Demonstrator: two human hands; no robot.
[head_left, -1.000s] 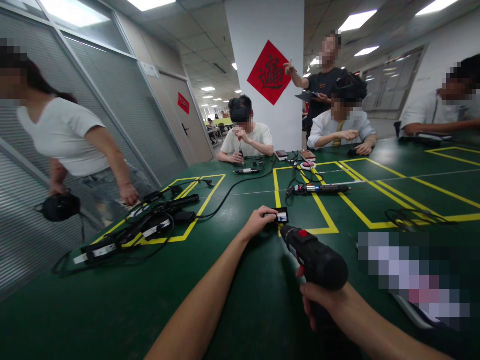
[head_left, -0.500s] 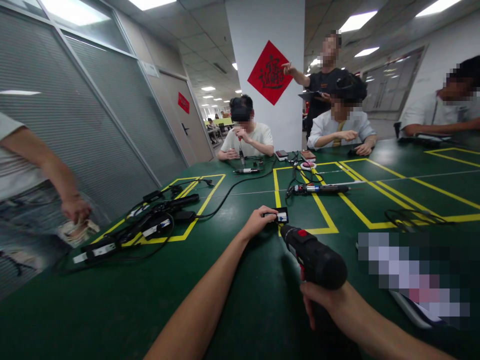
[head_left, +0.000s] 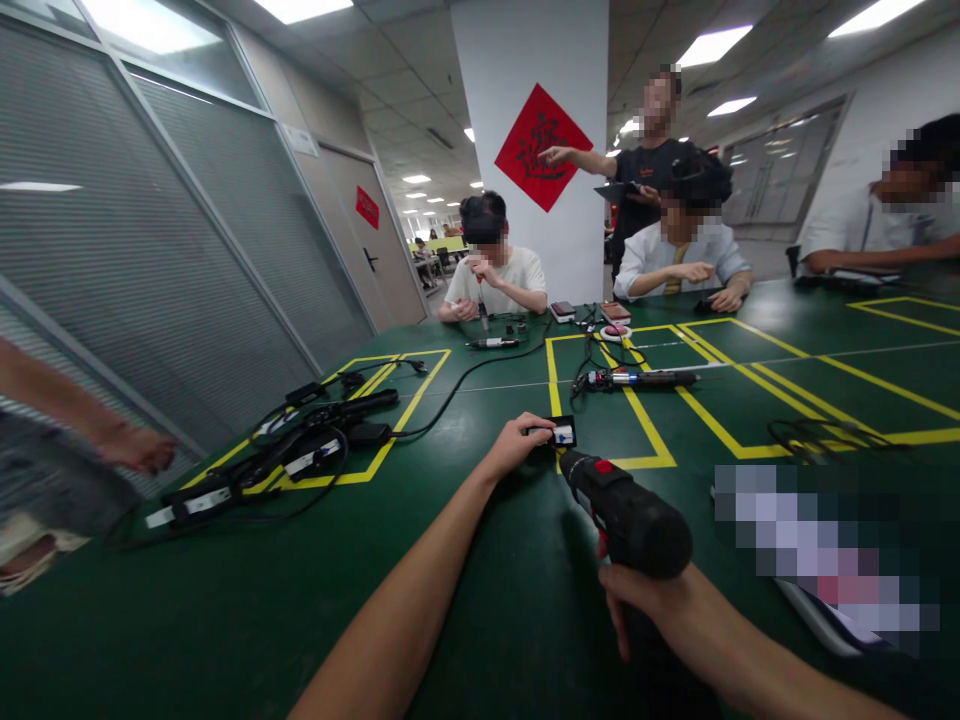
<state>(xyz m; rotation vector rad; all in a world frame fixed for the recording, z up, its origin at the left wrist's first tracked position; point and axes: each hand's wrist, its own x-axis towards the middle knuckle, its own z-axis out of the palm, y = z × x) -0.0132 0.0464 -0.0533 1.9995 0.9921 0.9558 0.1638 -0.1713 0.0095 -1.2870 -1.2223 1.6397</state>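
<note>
At far left, another person's hand (head_left: 142, 450) hangs by the green table (head_left: 225, 610), near a bundle of black cabled tools (head_left: 307, 445).

Left of centre, the wearer's left forearm slants forward from the lower edge, elbow out of frame. The left hand (head_left: 521, 440) lies low, palm down, its fingers grasping the left side of a small black box (head_left: 562, 432) with white and blue on its face. The box sits on the table at the near left corner of a yellow-taped rectangle (head_left: 660, 460).

Just right of it, a pistol-grip power drill (head_left: 630, 515) points its nose at the box; whether they touch is unclear. The right hand (head_left: 649, 592) wraps the grip from behind, wrist raised, forearm running to the lower right.

The step in hand looks like lining up the drill on the steadied box. The next move seems to call for a firm left hold and a careful aim.
</note>
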